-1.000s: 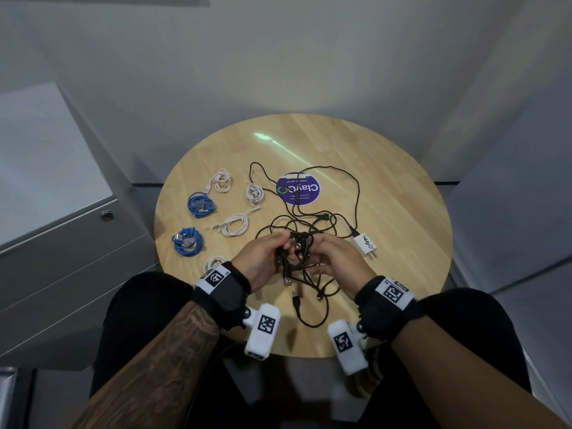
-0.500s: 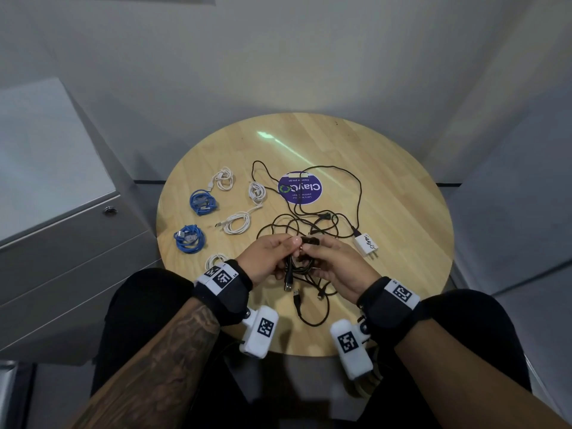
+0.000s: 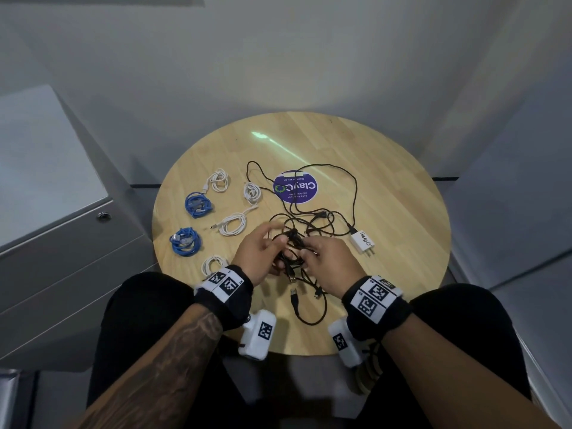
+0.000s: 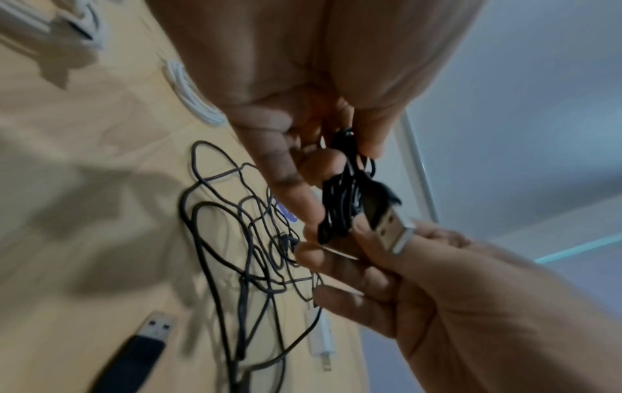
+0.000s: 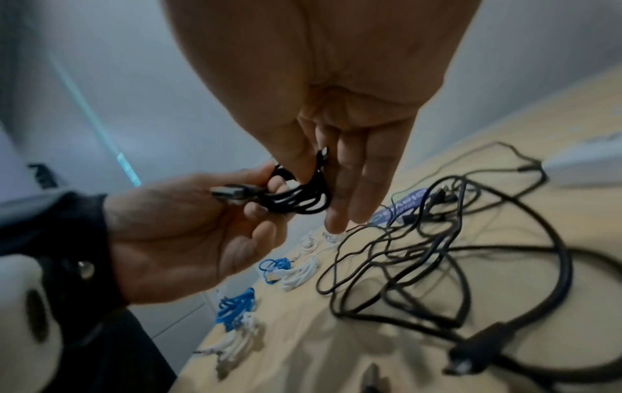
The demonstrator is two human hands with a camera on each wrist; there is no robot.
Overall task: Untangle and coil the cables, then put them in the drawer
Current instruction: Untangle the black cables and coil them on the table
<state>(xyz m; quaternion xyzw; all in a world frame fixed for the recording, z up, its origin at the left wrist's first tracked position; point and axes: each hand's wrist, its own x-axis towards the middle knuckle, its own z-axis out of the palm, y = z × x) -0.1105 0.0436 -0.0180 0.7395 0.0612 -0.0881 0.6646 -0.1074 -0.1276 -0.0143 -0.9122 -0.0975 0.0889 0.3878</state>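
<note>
Pinched between both hands above the round wooden table's (image 3: 387,168) near edge, a small coiled black USB cable (image 4: 340,202) is held: left hand (image 3: 258,255) thumb and fingertips grip one side, right hand (image 3: 332,261) fingers curl on the other. Loose tangled black cables (image 3: 312,218) are spread behind.

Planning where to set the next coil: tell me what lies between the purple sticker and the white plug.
In the head view, only loose black cable crosses the wood between the purple sticker and the white plug; no coil lies there.
</note>
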